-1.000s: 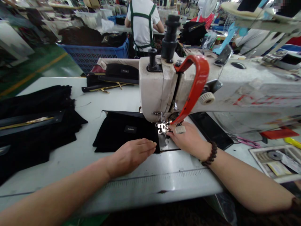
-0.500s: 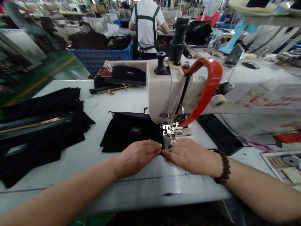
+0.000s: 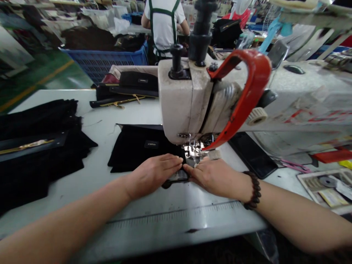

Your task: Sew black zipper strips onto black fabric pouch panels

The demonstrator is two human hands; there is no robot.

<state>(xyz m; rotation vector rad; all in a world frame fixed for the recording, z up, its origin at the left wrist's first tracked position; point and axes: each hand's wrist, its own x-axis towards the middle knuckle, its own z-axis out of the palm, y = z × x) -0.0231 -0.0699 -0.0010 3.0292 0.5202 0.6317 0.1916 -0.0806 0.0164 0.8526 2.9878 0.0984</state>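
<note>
A black fabric panel (image 3: pixel 134 156) with a small label patch (image 3: pixel 151 144) lies flat on the machine table, its right edge at the metal presser foot (image 3: pixel 191 151) of the sewing machine (image 3: pixel 178 106). My left hand (image 3: pixel 154 174) rests over the panel's near right corner, fingers together and pressing the cloth. Close beside it, my right hand (image 3: pixel 220 179) has its fingers curled, thumb and fingertips at the same corner just in front of the foot. The fingertips of both hands nearly meet. A beaded bracelet (image 3: pixel 253 190) circles my right wrist.
Black fabric pieces with zippers (image 3: pixel 41 146) are piled at left; zippered black pieces (image 3: pixel 132 90) lie behind. A black phone (image 3: pixel 254 154), pink scissors (image 3: pixel 295 165) and a parts tray (image 3: pixel 327 187) sit at right. Beyond are a blue crate (image 3: pixel 107 60) and a person (image 3: pixel 163 27).
The panel has slid slightly away from me past the presser foot, and both hands have moved with it. A dark plate edge now shows below my left fingers. The view has also shifted.
</note>
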